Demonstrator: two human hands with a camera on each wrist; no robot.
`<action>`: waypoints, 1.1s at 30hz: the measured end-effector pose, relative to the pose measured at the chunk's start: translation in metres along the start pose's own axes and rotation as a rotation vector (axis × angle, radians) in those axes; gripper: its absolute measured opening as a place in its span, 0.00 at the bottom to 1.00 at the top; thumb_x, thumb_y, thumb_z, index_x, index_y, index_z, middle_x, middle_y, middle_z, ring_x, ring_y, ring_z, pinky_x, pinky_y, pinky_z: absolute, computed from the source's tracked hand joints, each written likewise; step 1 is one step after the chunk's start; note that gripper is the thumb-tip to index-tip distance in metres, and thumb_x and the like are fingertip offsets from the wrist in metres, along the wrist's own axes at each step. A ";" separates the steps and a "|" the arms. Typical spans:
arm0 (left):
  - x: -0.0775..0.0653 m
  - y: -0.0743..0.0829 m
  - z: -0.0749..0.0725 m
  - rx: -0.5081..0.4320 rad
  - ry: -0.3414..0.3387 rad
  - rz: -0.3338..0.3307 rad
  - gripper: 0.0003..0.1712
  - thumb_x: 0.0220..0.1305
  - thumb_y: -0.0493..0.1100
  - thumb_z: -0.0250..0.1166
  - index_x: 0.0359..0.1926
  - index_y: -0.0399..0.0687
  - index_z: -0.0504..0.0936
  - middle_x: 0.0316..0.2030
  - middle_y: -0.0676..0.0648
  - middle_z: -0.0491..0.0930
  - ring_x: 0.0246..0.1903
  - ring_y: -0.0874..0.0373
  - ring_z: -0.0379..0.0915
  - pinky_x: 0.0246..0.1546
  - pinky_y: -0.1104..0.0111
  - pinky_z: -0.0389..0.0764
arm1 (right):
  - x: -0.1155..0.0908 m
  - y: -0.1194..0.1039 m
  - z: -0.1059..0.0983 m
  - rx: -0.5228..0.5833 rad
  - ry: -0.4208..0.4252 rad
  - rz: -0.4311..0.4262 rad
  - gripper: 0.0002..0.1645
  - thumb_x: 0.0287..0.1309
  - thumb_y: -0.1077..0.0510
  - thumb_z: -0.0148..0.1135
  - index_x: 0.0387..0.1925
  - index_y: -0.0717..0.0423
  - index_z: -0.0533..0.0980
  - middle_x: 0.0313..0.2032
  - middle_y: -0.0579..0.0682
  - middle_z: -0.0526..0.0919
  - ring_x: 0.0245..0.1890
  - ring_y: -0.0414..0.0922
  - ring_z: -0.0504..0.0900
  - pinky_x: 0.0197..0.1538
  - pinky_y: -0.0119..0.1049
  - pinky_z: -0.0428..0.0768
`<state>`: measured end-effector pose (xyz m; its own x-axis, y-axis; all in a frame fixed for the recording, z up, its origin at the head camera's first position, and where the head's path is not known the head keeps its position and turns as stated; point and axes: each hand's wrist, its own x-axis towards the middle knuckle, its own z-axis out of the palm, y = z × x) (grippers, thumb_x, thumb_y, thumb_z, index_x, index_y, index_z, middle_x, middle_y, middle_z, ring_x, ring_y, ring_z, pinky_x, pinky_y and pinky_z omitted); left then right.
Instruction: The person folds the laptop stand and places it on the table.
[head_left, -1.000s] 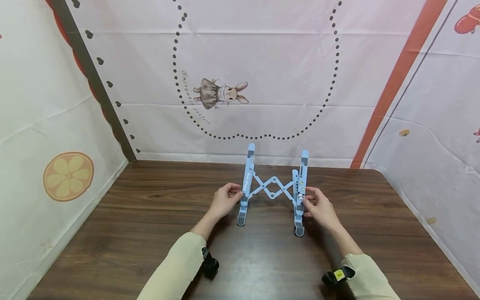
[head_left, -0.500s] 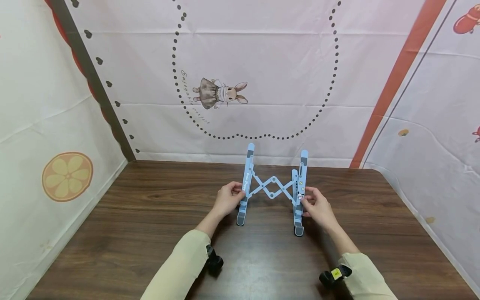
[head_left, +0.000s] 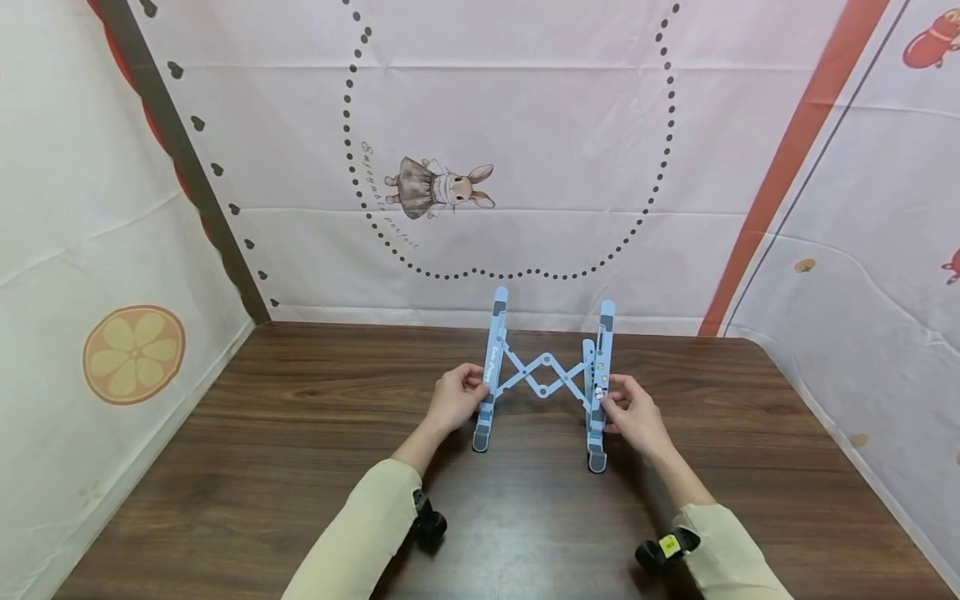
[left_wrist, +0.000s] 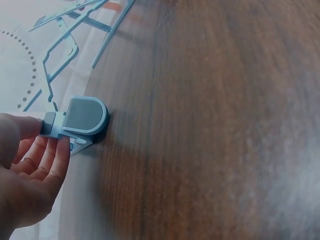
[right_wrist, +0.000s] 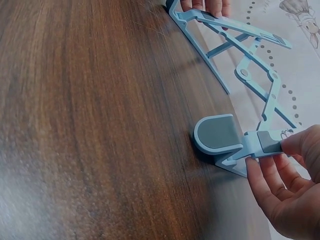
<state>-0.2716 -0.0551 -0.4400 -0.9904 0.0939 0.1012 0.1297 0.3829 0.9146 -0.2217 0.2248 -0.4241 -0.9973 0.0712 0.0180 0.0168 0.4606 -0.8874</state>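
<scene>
A light blue folding laptop stand stands unfolded on the table, its two long rails joined by crossed bars. My left hand pinches the left rail, thumb on top and fingers beneath; the left wrist view shows this hand just behind the stand's grey-padded front foot. On the other side, my right hand pinches the right rail, which carries small printed figures. From the right wrist, the thumb and fingers of that hand lie close behind the other padded foot.
The dark wooden table reaches back to a printed cloth that hangs behind it. More cloth hangs at the left and right sides. A black wrist camera sits on the left sleeve, another on the right.
My left hand has moved slightly right, and its thumb has come onto the top of the left rail. The right hand keeps its hold, and the stand stays in place.
</scene>
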 end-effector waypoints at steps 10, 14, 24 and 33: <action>-0.002 0.000 -0.003 -0.008 -0.009 -0.004 0.14 0.57 0.34 0.61 0.45 0.38 0.77 0.32 0.44 0.79 0.29 0.59 0.77 0.26 0.71 0.81 | 0.001 -0.002 0.001 0.010 0.001 0.019 0.22 0.62 0.64 0.51 0.57 0.58 0.64 0.42 0.61 0.75 0.35 0.47 0.78 0.34 0.39 0.83; -0.004 -0.001 -0.004 -0.003 -0.007 -0.009 0.13 0.57 0.34 0.61 0.45 0.38 0.77 0.32 0.45 0.79 0.28 0.60 0.77 0.26 0.71 0.81 | 0.002 -0.001 0.002 0.017 0.003 0.009 0.21 0.62 0.64 0.51 0.57 0.59 0.65 0.42 0.61 0.75 0.34 0.45 0.78 0.34 0.38 0.83; -0.009 -0.004 -0.008 -0.026 0.017 0.013 0.13 0.54 0.32 0.63 0.43 0.36 0.78 0.29 0.44 0.79 0.26 0.60 0.77 0.24 0.71 0.81 | 0.003 -0.003 0.005 0.011 0.004 0.006 0.21 0.62 0.64 0.51 0.57 0.59 0.65 0.42 0.62 0.76 0.36 0.48 0.78 0.35 0.40 0.83; -0.013 -0.009 -0.014 -0.039 0.014 0.016 0.12 0.55 0.32 0.62 0.43 0.35 0.77 0.30 0.43 0.80 0.25 0.60 0.77 0.23 0.69 0.81 | 0.005 -0.005 0.012 0.017 0.015 -0.016 0.20 0.61 0.65 0.53 0.55 0.60 0.68 0.40 0.62 0.78 0.34 0.47 0.79 0.34 0.40 0.83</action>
<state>-0.2602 -0.0722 -0.4439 -0.9888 0.0869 0.1213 0.1441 0.3453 0.9273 -0.2275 0.2122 -0.4248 -0.9962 0.0775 0.0389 -0.0002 0.4464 -0.8948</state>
